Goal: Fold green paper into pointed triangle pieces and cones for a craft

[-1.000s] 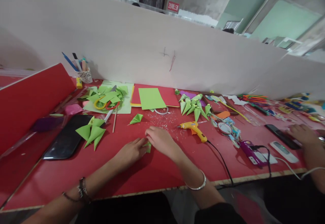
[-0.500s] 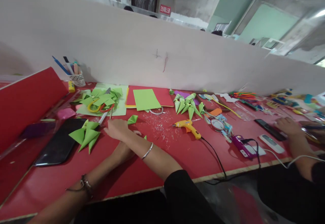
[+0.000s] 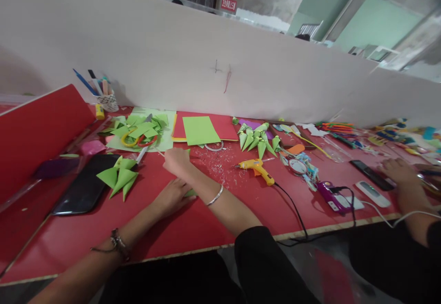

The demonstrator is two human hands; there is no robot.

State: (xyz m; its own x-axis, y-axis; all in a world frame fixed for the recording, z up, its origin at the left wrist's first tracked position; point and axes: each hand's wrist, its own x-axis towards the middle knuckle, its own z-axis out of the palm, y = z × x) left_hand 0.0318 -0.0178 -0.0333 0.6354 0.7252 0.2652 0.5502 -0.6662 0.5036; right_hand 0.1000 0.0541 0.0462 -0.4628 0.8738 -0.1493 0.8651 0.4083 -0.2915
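My left hand (image 3: 173, 195) rests low on the red table, its fingers closed over a small green paper piece (image 3: 190, 194), partly hidden beneath them. Just beyond it, my right hand (image 3: 177, 161) is closed on a thin pale stick (image 3: 160, 151), which pokes out to the left; its fingertips are hidden. A bit of folded green paper behind the right hand is mostly covered. To the left, several green paper cones (image 3: 121, 177) joined in a cluster lie partly over a black phone-like slab (image 3: 86, 187).
A yellow glue gun (image 3: 257, 168) with a black cord lies to the right, near paper scraps. Farther back are green cut pieces with scissors (image 3: 143, 142), stacked paper sheets (image 3: 201, 130) and finished cones (image 3: 258, 136). Another person's hand (image 3: 399, 173) rests at far right.
My right hand has moved right and a little away from me, uncrossing from over the left hand. More of my left hand now shows. The view has shifted slightly.
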